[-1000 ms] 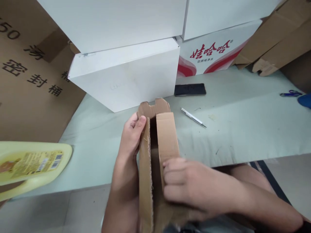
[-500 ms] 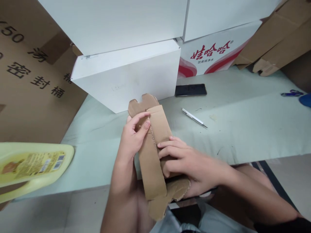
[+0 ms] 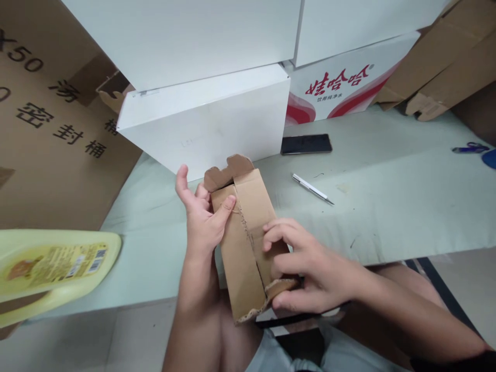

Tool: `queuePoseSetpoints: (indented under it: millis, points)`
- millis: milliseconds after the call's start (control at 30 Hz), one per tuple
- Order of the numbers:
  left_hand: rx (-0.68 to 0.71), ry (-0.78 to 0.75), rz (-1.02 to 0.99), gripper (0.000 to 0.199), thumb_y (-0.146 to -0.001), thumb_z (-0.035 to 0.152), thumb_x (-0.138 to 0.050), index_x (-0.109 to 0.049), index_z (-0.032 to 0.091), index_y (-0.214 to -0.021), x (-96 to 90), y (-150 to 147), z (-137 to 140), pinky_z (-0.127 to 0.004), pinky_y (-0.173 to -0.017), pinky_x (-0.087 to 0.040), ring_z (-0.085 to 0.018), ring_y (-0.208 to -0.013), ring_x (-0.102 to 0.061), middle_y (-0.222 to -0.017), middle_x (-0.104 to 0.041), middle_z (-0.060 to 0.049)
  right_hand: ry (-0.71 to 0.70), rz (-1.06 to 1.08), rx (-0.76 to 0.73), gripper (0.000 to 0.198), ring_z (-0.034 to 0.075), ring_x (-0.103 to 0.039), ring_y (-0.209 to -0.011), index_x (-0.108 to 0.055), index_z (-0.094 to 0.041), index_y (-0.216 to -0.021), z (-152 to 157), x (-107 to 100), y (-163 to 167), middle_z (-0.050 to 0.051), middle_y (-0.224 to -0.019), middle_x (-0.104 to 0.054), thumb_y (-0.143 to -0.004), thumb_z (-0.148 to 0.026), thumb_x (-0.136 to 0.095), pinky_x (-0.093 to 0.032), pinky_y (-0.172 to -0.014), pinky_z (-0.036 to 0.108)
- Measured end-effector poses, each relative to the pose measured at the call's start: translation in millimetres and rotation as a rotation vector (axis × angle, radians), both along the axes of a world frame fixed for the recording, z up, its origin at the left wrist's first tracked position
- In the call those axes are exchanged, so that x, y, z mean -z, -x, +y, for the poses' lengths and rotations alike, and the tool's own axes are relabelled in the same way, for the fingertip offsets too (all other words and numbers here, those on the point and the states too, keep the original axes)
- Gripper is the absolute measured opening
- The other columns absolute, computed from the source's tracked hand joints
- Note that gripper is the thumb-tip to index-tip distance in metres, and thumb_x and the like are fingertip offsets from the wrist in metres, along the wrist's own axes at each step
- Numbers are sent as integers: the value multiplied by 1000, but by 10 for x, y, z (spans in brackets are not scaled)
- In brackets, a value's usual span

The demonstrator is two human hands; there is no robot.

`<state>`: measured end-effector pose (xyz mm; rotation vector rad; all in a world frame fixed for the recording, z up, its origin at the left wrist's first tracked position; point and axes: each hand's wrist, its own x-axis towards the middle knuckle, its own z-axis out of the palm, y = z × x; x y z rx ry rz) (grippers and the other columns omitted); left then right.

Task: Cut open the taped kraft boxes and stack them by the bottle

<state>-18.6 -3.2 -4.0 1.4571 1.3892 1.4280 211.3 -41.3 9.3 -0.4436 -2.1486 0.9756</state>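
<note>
A small brown cardboard box lies tilted over the table's near edge, its two long flaps meeting along a rough seam. Notched end flaps stick out at its far end. My left hand grips the box's left side, thumb pressed on top and index finger raised away from it. On the right, my right hand holds the box, fingers curled over the right side and thumb against the near end flap, which is folded up. The undersides of both hands' grip are hidden.
Behind stand white boxes and a white-and-red carton. A phone and a white pen lie on the green-covered table. At left are a large carton and a yellow bottle; scissors lie far right.
My left index finger has lifted off the far end of the box. My right hand has shifted toward the near end, and the end flap there has been folded upward.
</note>
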Motion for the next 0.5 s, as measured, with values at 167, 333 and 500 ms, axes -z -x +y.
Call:
queuePoseSetpoints:
  millis: [167, 333, 500]
  points:
    - [-74, -48, -25, 47, -82, 49, -81, -65, 22, -118, 10, -3, 8, -36, -94, -59, -24, -106, -74, -114, -76, -9, 34, -96, -12, 28, 24, -58, -120, -61, -22, -84, 17, -25, -2, 6, -108, -62, -91, -46, -72, -46, -108, 40]
    - [-148, -54, -40, 22, -86, 36, -77, -72, 22, -102, -6, -26, 36, -34, -89, -60, -21, -99, -76, -106, -80, -7, 61, -102, -39, 25, 23, -58, -117, -61, -22, -83, 27, -34, -12, 5, -106, -63, -90, -42, -74, -46, -107, 38]
    - [-158, -18, -58, 27, -76, 21, -79, -70, 22, -102, -8, -49, 66, -32, -90, -60, -20, -101, -76, -106, -80, -5, 64, -89, -42, 25, 23, -58, -118, -62, -22, -85, 30, -22, -16, 5, -106, -63, -88, -42, -77, -46, -106, 37]
